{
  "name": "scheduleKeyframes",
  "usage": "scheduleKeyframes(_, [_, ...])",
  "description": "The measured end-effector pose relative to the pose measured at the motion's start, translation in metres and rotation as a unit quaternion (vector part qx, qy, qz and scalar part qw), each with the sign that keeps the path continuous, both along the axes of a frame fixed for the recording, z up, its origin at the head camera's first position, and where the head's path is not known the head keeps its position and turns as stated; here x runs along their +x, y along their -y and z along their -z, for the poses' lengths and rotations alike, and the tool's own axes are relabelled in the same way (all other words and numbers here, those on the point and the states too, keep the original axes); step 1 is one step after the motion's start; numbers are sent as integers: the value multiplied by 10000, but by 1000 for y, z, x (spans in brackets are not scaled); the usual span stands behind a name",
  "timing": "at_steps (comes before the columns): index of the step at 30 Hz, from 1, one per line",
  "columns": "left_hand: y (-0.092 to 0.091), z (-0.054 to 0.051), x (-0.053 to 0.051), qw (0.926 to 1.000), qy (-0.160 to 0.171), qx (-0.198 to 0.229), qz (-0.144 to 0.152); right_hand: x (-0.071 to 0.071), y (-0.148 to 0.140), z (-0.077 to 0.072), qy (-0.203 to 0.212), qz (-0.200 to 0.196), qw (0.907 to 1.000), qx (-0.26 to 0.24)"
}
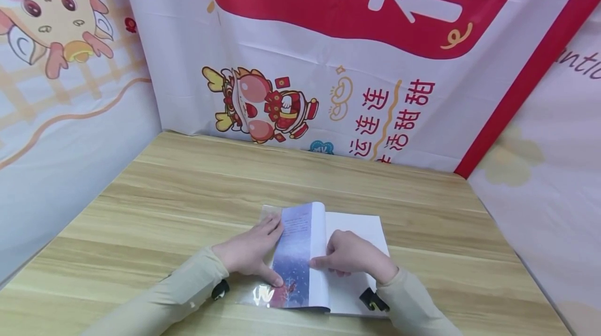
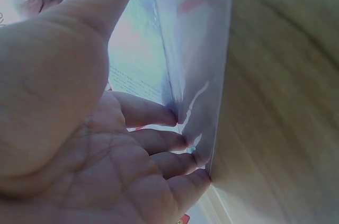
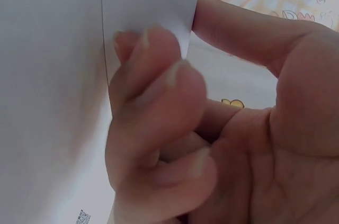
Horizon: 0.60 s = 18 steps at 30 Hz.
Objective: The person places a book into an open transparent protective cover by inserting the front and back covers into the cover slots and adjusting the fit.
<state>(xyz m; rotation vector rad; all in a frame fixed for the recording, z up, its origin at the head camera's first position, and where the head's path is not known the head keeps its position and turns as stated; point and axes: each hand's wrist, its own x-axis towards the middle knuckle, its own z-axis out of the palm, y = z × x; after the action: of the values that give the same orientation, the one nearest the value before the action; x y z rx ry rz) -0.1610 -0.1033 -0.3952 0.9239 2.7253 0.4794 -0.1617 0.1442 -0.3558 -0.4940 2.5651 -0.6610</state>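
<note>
A book with white pages [image 1: 359, 294] lies on the table, its blue-purple printed cover flap [image 1: 296, 252] folded over toward the left. Clear plastic film [image 1: 255, 294] extends past the flap's left side. My left hand [image 1: 253, 250] rests on the flap's left edge and the film, fingers and thumb spread; in the left wrist view its fingertips touch the film [image 2: 204, 75]. My right hand [image 1: 354, 255] is at the folded white strip [image 1: 318, 242], thumb on it and fingers curled behind. The right wrist view shows the white sheet [image 3: 148, 1] between thumb and curled fingers [image 3: 159, 91].
The wooden table [image 1: 188, 184] extends around the book. Behind it hangs a white and red printed cloth [image 1: 291, 49], with more printed cloth [image 1: 75, 96] at the left and at the right [image 1: 544, 179]. Black wrist devices sit at both sleeves.
</note>
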Motion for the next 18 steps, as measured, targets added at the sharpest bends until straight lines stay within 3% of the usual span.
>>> scheduleKeyframes(3, [0,-1,1,10000,26,1,-20,-3,-3,-1,97,-242,9996,-100])
scheduleKeyframes(8, [0,-2,1,9999,95,12,-51,-8,-14,-5,709,-776,9939,-330])
scheduleKeyframes(11, [0,-1,1,9999,89,16,-59,-9,-15,-6,925,-767,9919,-415])
scheduleKeyframes(18, [0,0,1,9999,83,24,-53,-9,-12,-1,919,-563,9932,-445])
